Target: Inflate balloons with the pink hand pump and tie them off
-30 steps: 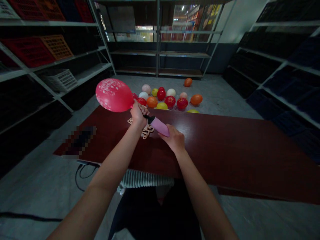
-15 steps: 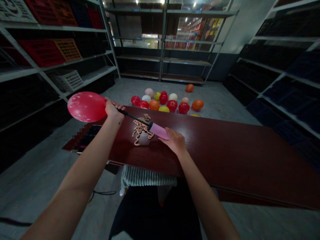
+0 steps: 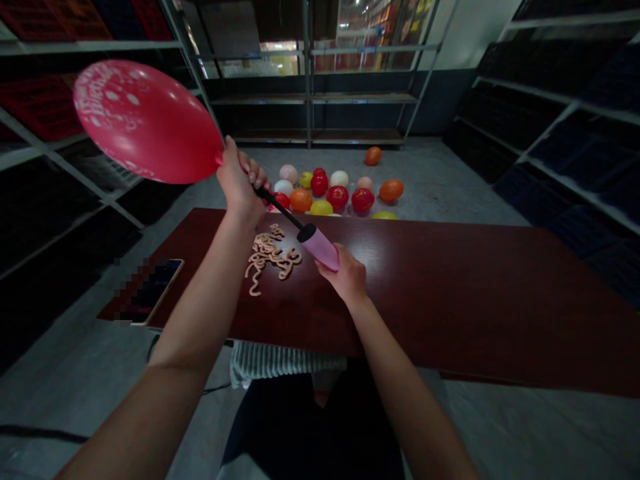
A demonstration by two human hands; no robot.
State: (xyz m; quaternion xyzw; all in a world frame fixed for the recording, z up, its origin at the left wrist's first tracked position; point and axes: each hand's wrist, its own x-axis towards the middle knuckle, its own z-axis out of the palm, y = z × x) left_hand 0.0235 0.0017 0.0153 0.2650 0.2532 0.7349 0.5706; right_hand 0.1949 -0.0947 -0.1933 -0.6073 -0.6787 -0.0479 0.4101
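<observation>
A big red balloon with white printing is held up at the left, its neck at my left hand. That hand is closed around the neck and the black end of a hand balloon pump. The pump's black rod slants down to its pink barrel. My right hand is wrapped round the lower part of the barrel, over the table. Just left of the barrel, a heap of curly beige long balloons lies on the dark red table. My left fingers hide where balloon and pump meet.
A tablet-like device, partly blurred out, rests on the table's left end. Several round balloons lie on the floor beyond the table. Metal shelves stand at the back and both sides. A ribbed grey-green cloth hangs at the near edge.
The red balloon looks much larger and has risen with my left hand. More of the pump's slope points upward now. My right hand stays on the barrel. The view has tilted slightly down.
</observation>
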